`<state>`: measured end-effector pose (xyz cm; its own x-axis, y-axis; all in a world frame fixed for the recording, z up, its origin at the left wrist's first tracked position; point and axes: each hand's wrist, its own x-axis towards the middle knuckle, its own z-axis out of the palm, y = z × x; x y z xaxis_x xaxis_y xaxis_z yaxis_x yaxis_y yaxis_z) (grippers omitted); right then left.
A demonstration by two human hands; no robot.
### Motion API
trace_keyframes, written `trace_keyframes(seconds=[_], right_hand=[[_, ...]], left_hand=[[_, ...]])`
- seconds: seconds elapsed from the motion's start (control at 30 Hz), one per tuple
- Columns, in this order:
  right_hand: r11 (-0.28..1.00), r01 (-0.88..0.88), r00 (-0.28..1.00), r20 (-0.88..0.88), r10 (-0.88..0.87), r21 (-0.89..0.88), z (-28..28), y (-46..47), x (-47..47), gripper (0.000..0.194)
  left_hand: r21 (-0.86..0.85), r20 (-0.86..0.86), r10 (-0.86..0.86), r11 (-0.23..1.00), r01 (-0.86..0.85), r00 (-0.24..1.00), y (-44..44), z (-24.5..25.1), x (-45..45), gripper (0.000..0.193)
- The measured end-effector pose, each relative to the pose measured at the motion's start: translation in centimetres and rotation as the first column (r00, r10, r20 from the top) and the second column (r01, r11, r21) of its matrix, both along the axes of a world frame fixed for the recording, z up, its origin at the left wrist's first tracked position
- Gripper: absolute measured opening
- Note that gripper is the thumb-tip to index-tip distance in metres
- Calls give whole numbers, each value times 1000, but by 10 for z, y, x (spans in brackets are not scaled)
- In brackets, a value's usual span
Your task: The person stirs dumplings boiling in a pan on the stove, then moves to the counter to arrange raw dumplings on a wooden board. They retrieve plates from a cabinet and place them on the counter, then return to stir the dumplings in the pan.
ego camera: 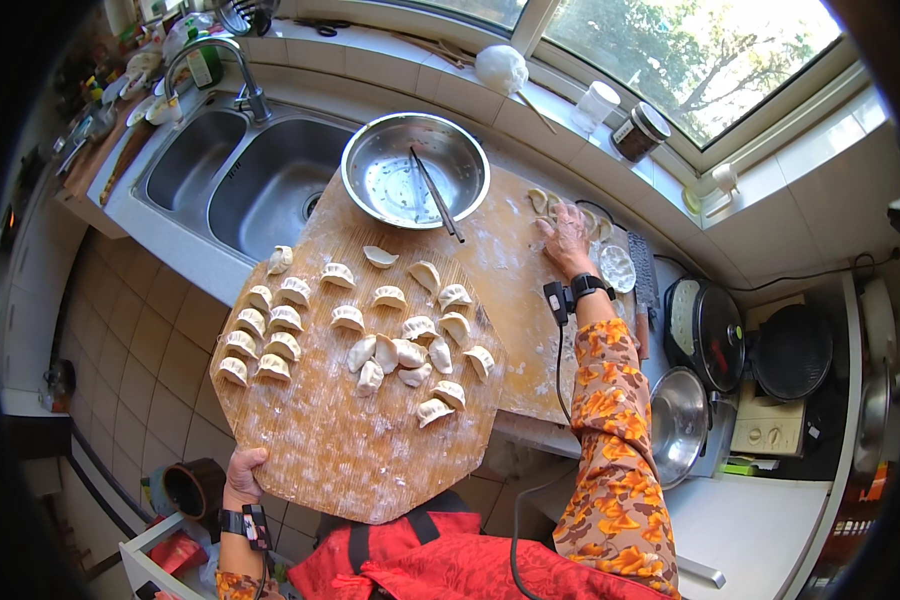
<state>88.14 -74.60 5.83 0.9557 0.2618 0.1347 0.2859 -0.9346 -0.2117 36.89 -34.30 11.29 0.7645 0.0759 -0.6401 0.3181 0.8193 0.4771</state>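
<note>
My left hand (246, 474) grips the lower left edge of a floured octagonal wooden board (330, 450), its fingers hidden underneath. Several pleated raw dumplings (418, 327) lie on the board, two columns of them along its left side and the others scattered or clustered. My right hand (566, 231) rests over a small group of dumplings (538, 200) at the back of a floured wooden work board (529, 300); whether its fingers hold one, I cannot tell. Behind the octagonal board stands a steel mixing bowl (390, 176) with dark chopsticks (435, 196) leaning in it.
A double sink (270, 180) with a faucet (251, 101) lies at the back left. Right of my right hand are a floured clear lid or dish (617, 268), a cleaver (643, 277), an electric pan (712, 330) and a steel basin (679, 427). An open drawer (157, 536) is at lower left.
</note>
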Motion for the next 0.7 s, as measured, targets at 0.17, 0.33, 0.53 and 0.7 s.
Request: trace_keyframes(seconds=[0.17,0.33,0.53,0.7], right_hand=[[993,103,992,-67,-107,-54,-15,3,9,37],[975,-219,974,-46,220,31,-9,12,1,27],[854,-476,848,-147,509,210,-6,40,-10,23],[845,-242,880,-259,398,477,35,63,-68,24]], left_hand=[[14,-37,20,1000,-19,999,-1,2,-1,79],[22,-28,39,999,-38,999,0,-3,-3,78],[37,-27,22,999,-21,999,4,-4,-3,76],[30,-43,-12,999,14,999,7,-2,-1,76]])
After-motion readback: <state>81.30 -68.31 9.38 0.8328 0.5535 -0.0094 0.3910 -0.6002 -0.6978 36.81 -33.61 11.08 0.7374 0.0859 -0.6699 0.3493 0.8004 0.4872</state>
